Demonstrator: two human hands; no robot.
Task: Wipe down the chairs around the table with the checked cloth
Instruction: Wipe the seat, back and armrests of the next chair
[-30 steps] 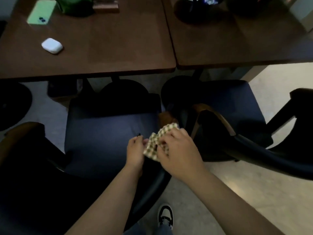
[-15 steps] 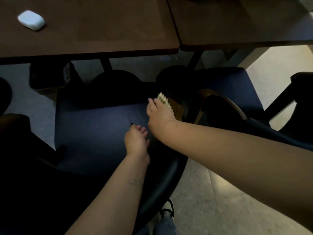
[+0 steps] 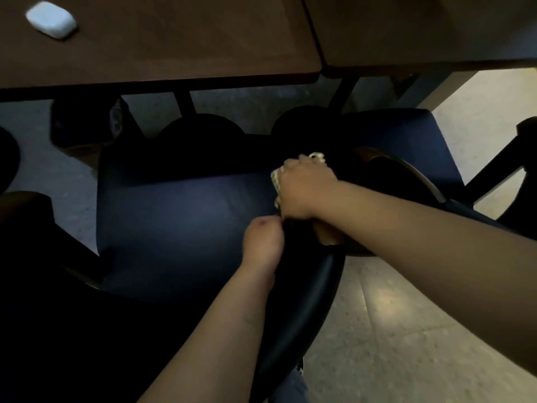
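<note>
Checked cloth (image 3: 293, 175) now bunched under gripping right hand (image 3: 305, 190); left hand (image 3: 263, 242) seemingly curled (empty).

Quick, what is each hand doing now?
Left hand: fingers curled, holding nothing visible.
Right hand: grips the cloth on the chair.

Right hand (image 3: 305, 189) has the cream checked cloth (image 3: 276, 181) bunched under it, pressed on the near dark blue padded chair seat (image 3: 180, 228) at its 3 o'clock edge. Left hand (image 3: 263, 242) sits curled just beside, at 7 o'clock of the right. White rounded earbud case (image 3: 50, 20) on the brown wooden tabletop (image 3: 180, 39), up at 11 o'clock.
</note>
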